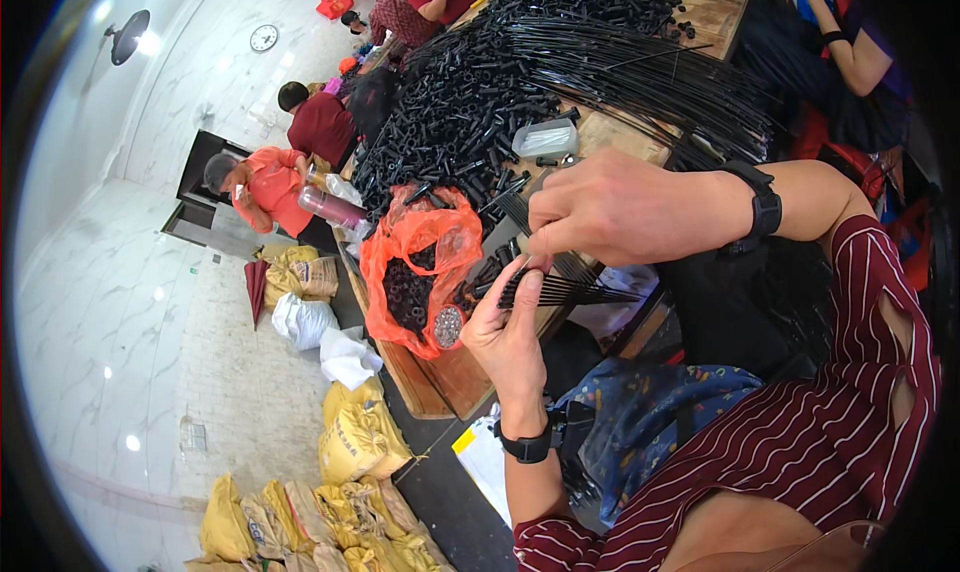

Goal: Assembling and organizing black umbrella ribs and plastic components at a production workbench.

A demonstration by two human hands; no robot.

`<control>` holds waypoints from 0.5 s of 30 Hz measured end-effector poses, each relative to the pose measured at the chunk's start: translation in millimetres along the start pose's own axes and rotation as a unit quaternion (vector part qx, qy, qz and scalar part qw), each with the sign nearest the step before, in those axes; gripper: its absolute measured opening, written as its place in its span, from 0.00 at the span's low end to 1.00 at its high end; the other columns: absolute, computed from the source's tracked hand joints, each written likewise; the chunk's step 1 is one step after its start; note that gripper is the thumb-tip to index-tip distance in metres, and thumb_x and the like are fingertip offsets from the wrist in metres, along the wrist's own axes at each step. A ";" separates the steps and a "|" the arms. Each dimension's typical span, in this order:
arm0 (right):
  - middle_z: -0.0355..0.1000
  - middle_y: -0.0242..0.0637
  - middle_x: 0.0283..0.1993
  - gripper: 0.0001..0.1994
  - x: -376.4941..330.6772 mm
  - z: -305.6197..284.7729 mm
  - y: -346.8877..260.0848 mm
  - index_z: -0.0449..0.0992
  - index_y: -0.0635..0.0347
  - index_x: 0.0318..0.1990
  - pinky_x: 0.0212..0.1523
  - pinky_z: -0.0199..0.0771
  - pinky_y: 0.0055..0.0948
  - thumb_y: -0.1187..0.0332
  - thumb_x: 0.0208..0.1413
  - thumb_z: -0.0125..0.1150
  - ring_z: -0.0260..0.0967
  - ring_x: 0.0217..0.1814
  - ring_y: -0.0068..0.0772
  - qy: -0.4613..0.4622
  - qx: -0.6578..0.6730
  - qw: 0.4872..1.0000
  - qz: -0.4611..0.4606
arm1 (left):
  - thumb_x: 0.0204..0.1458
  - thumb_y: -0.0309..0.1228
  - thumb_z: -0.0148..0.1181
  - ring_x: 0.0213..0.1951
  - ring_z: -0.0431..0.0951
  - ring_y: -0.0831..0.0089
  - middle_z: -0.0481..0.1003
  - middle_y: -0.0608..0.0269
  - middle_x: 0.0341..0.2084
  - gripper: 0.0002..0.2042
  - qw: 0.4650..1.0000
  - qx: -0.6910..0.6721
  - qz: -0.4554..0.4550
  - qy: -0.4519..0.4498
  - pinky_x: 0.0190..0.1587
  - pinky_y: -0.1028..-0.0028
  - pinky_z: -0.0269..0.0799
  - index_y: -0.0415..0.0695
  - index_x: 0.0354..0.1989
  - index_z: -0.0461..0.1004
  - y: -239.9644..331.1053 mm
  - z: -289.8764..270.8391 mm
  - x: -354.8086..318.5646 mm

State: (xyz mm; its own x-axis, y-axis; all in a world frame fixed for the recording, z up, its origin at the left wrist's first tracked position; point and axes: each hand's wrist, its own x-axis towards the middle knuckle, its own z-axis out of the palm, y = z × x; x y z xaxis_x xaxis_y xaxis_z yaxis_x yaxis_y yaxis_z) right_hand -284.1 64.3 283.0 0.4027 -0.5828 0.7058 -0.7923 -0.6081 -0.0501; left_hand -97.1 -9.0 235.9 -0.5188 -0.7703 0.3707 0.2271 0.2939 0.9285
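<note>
My left hand [510,337] is closed around a bundle of thin black rods [580,284], which fan out toward the right below my other hand. Just above it, my right hand [615,207] is closed in a pinch, its fingertips meeting the left thumb and fingers at the rod ends. Whatever small piece lies between the right fingertips is hidden. Beside my left hand, on the table, stands an orange plastic bag [425,237] holding small black ring-like parts [408,297]. A clear container of small shiny pieces [448,326] sits against the bag.
A large heap of black tubular parts [450,102] covers the wooden table [415,377]. Long black rods [650,67] lie across its far right, near a clear plastic box [545,140]. Several people are around the table. Yellow sacks [360,437] stand on the floor at left.
</note>
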 end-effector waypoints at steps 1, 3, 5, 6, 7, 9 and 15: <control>0.65 0.34 0.28 0.04 0.5 -0.6 -0.7 0.71 0.59 0.28 0.31 0.69 0.34 0.73 0.42 0.59 0.69 0.35 0.36 0.000 0.004 1.000 -0.011 | 0.55 0.22 0.58 0.40 0.77 0.73 0.78 0.56 0.39 0.12 1.000 0.020 0.002 0.003 0.49 0.74 0.71 0.32 0.47 0.74 0.3 1.5 -1.1; 0.66 0.34 0.28 0.05 4.1 -0.3 -0.8 0.71 0.59 0.28 0.31 0.69 0.34 0.73 0.42 0.59 0.69 0.36 0.36 0.014 0.002 1.000 -0.022 | 0.55 0.22 0.58 0.39 0.77 0.76 0.78 0.58 0.39 0.12 0.999 0.040 0.004 0.005 0.48 0.76 0.70 0.32 0.47 0.75 -0.4 1.6 -1.6; 0.66 0.34 0.29 0.05 6.1 0.4 -1.4 0.71 0.59 0.29 0.32 0.70 0.34 0.74 0.42 0.60 0.69 0.36 0.36 0.028 0.000 0.999 -0.034 | 0.55 0.23 0.59 0.39 0.76 0.78 0.78 0.60 0.40 0.13 1.000 0.022 0.003 -0.005 0.47 0.79 0.69 0.32 0.47 0.75 -2.5 -0.6 -0.9; 0.66 0.34 0.29 0.06 6.6 1.5 -0.7 0.71 0.59 0.29 0.32 0.70 0.34 0.74 0.41 0.60 0.69 0.36 0.36 0.034 0.004 0.998 -0.043 | 0.55 0.23 0.59 0.39 0.76 0.78 0.78 0.60 0.40 0.13 1.000 0.022 0.003 -0.005 0.47 0.79 0.69 0.32 0.47 0.75 -3.1 -0.2 -0.4; 0.66 0.33 0.30 0.06 7.0 2.0 -0.2 0.71 0.59 0.30 0.32 0.70 0.34 0.74 0.41 0.60 0.69 0.36 0.36 0.040 0.009 0.998 -0.051 | 0.54 0.22 0.60 0.38 0.75 0.80 0.78 0.61 0.38 0.13 1.000 0.016 0.013 0.003 0.45 0.81 0.69 0.32 0.48 0.75 -3.8 0.9 0.2; 0.66 0.33 0.30 0.07 4.8 0.8 0.3 0.71 0.59 0.30 0.32 0.70 0.34 0.74 0.41 0.59 0.69 0.36 0.36 0.037 -0.012 0.999 -0.036 | 0.54 0.22 0.60 0.37 0.75 0.82 0.78 0.62 0.36 0.13 1.000 0.010 0.023 0.012 0.42 0.83 0.69 0.33 0.48 0.75 -4.5 1.6 2.1; 0.66 0.31 0.31 0.10 0.7 -1.4 1.8 0.73 0.57 0.33 0.30 0.70 0.32 0.76 0.39 0.59 0.69 0.36 0.34 0.009 -0.043 0.999 -0.017 | 0.54 0.22 0.59 0.39 0.75 0.80 0.78 0.61 0.38 0.13 1.000 0.010 0.006 -0.011 0.46 0.80 0.69 0.32 0.49 0.75 -12.8 -5.1 4.4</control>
State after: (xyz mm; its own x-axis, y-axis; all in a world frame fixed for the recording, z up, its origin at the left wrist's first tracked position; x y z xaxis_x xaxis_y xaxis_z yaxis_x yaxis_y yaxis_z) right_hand -285.9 63.5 284.4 0.4228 -0.5527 0.7181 -0.8153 -0.5779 0.0353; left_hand -98.1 -19.1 225.5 -0.5344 -0.7542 0.3817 0.2161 0.3147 0.9243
